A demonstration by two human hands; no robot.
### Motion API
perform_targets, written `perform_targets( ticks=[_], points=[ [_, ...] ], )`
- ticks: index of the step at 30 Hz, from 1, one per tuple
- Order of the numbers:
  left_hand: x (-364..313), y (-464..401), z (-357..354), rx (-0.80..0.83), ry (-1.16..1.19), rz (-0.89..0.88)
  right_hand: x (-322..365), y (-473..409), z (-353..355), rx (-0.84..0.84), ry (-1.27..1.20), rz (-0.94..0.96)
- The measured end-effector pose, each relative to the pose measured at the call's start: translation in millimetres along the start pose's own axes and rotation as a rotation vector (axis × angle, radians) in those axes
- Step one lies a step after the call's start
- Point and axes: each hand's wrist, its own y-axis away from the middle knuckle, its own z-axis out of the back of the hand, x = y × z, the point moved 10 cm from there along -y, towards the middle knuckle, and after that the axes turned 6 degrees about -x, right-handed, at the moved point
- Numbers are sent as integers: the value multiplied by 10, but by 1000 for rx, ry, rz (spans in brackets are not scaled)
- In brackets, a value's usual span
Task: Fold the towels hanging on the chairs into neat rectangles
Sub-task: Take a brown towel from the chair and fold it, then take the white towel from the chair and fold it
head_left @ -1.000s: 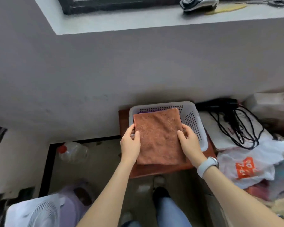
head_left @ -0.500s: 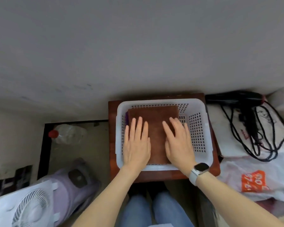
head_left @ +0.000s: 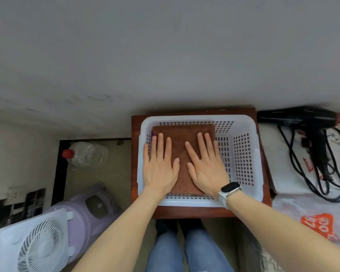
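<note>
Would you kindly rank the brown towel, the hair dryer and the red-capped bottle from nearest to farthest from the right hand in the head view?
1. Brown towel: directly under the right hand, in the basket.
2. Hair dryer: to the right, beyond the basket.
3. Red-capped bottle: far left, on the floor.

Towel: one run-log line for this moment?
towel: folded, in basket | left hand: flat on towel | right hand: flat on towel

Both hands lie flat, fingers spread, on a folded brown towel [head_left: 182, 146] inside a white basket [head_left: 243, 154]: left hand [head_left: 159, 165] beside right hand [head_left: 206, 165]. The basket sits on a red-brown stool [head_left: 134, 173].
</note>
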Motion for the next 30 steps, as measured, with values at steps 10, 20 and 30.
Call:
perform_targets(
  ticks=[10, 20, 30],
  points=[
    [190, 127, 775, 25, 286, 58, 78, -80, 914, -5, -222, -77],
    [1839, 2056, 1904, -313, 423, 655, 2116, 475, 1555, 72, -363, 399],
    [2121, 6563, 1557, -592, 445, 1277, 4412, 3573, 868, 381, -387, 912]
  ],
)
